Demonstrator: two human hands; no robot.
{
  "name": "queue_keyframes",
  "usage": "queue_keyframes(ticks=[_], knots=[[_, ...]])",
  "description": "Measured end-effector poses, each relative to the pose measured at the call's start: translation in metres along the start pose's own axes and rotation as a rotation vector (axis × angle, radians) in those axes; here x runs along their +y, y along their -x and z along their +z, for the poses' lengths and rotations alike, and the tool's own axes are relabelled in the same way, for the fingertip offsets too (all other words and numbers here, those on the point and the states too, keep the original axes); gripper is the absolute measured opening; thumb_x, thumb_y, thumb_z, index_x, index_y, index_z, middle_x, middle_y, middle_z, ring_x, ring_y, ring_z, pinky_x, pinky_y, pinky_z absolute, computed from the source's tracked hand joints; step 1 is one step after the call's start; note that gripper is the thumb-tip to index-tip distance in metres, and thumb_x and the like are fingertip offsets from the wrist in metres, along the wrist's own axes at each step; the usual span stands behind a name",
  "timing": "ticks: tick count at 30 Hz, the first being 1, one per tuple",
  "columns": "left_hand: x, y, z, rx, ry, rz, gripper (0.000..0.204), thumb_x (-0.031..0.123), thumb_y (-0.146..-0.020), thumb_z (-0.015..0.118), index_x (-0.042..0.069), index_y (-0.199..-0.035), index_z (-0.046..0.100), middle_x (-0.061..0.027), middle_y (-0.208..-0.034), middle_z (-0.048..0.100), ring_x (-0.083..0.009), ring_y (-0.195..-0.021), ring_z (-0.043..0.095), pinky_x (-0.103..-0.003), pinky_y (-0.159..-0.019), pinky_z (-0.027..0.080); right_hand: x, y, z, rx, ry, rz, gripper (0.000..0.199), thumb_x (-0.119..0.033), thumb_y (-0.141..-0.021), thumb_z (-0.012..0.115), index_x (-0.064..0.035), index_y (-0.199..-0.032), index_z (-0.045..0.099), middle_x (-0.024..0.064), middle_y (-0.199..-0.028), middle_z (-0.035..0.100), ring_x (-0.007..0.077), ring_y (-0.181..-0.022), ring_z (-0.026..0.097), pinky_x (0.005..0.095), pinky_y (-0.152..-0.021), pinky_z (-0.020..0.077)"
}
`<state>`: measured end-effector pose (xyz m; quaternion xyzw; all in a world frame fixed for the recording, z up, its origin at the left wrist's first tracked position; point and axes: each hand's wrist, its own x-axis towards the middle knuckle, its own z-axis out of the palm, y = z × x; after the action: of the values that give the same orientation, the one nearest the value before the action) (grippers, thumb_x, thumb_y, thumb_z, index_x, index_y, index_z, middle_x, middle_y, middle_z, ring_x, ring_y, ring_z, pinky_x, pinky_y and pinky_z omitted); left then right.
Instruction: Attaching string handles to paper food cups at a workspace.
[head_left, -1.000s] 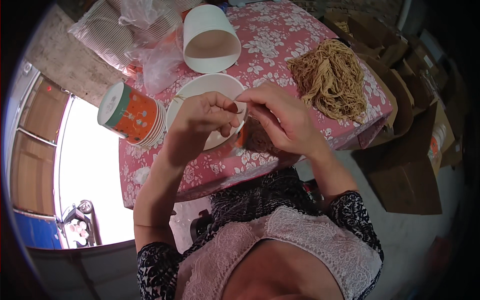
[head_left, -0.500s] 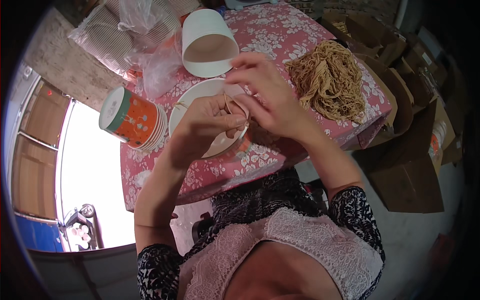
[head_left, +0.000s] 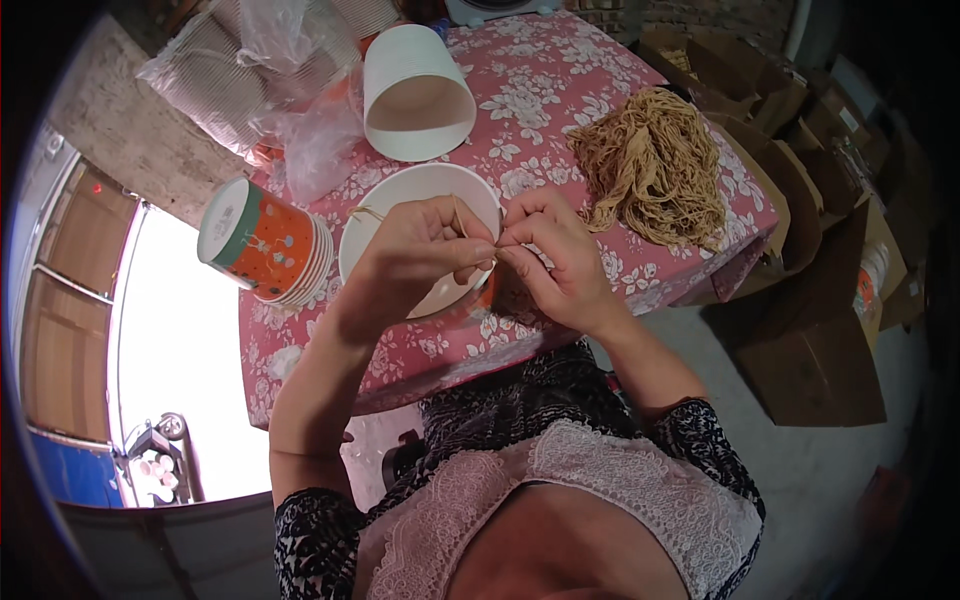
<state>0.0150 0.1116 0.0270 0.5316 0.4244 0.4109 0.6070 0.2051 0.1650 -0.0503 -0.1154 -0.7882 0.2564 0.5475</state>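
My left hand (head_left: 420, 250) and my right hand (head_left: 555, 258) meet fingertip to fingertip over the rim of a white paper bowl (head_left: 400, 195) that stands on the table. Both pinch a thin tan string (head_left: 460, 215) at the bowl's edge; a strand of it trails across the bowl to the left. The bowl's outer wall shows orange under my right hand. A heap of the same tan string (head_left: 655, 165) lies on the table to the right of my hands.
A flowered pink cloth covers the table (head_left: 560, 80). A stack of orange-and-green paper bowls (head_left: 265, 245) lies on its side at left, a white tub (head_left: 415, 90) lies tipped behind, clear plastic bags (head_left: 290, 110) beside it. Cardboard boxes (head_left: 800, 250) crowd the floor at right.
My hands have shifted a little down and toward me along the bowl's rim, with the fingertips drawn closer together on the string.
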Motion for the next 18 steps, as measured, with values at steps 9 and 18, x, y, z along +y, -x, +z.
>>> queue_keyframes(ticks=[9,18], knots=[[-0.012,-0.007,-0.007,0.000,-0.044,0.057,0.017,0.010,-0.088,0.067,-0.005,-0.091,0.058,-0.0059,-0.073,0.060,-0.0109,-0.060,0.057,-0.024,-0.052,0.047,-0.013,0.001,0.000,0.019,-0.011,-0.020,0.013,0.003,-0.082,0.066,-0.0001,-0.092,0.058,0.0124,-0.096,0.055,0.0283,-0.088,0.055,0.0343,-0.076,0.0452],[-0.006,0.000,0.007,0.063,-0.171,0.066,0.010,0.000,-0.087,0.064,-0.003,-0.092,0.056,-0.0026,-0.084,0.060,-0.0076,-0.074,0.055,-0.022,-0.067,0.046,0.006,-0.010,0.000,-0.029,0.048,-0.009,0.018,0.002,-0.085,0.059,-0.0011,-0.103,0.058,0.0135,-0.098,0.060,0.0317,-0.091,0.056,0.0386,-0.081,0.0451]])
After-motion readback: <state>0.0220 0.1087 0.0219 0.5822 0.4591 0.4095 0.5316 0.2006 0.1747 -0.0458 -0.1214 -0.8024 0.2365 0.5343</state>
